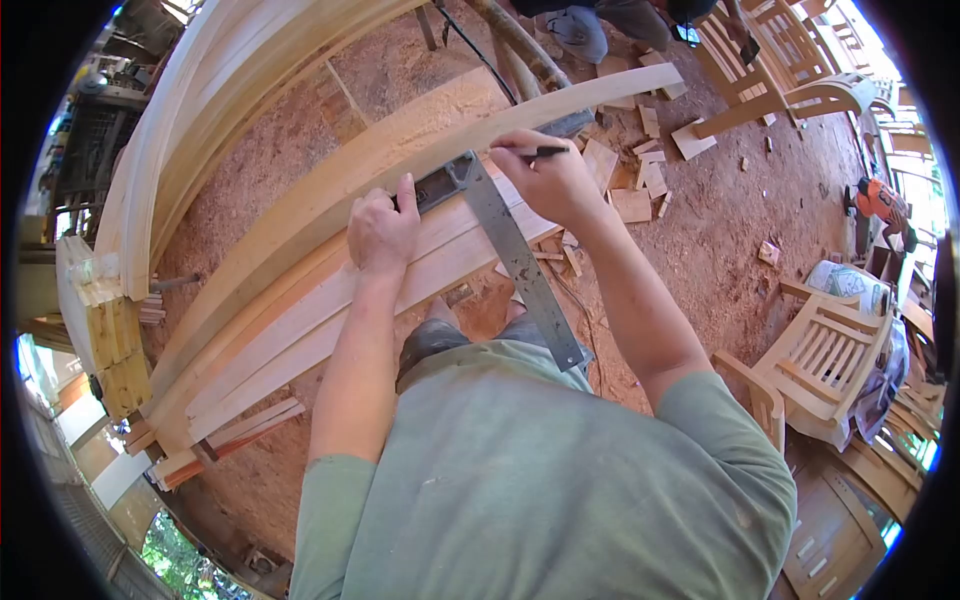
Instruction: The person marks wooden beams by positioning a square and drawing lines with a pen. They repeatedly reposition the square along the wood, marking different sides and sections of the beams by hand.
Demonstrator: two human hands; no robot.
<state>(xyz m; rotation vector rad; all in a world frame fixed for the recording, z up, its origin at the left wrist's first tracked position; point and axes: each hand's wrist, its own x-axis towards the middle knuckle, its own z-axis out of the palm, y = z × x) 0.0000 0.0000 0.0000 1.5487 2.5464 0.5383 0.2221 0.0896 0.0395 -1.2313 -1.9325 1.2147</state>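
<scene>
A metal carpenter's square [519, 262] lies across a long curved wooden board [300, 232]. Its stock rests along the board and its blade points back toward my shirt. My left hand [384, 226] is closed on the stock's left end, pressing it to the wood, thumb raised. In my right hand [549, 182] is a dark pen [543, 152], pinched between the fingers. That hand sits just right of the square's corner, close to the board's edge. The pen's tip is hidden by my fingers.
Long pale planks [290, 345] lie beside the curved board. More curved timbers [205, 110] stand at upper left. Wood offcuts [630, 205] litter the dusty floor. A wooden chair [825, 355] stands at right. Another person [578, 35] is at the top, a further person [880, 200] far right.
</scene>
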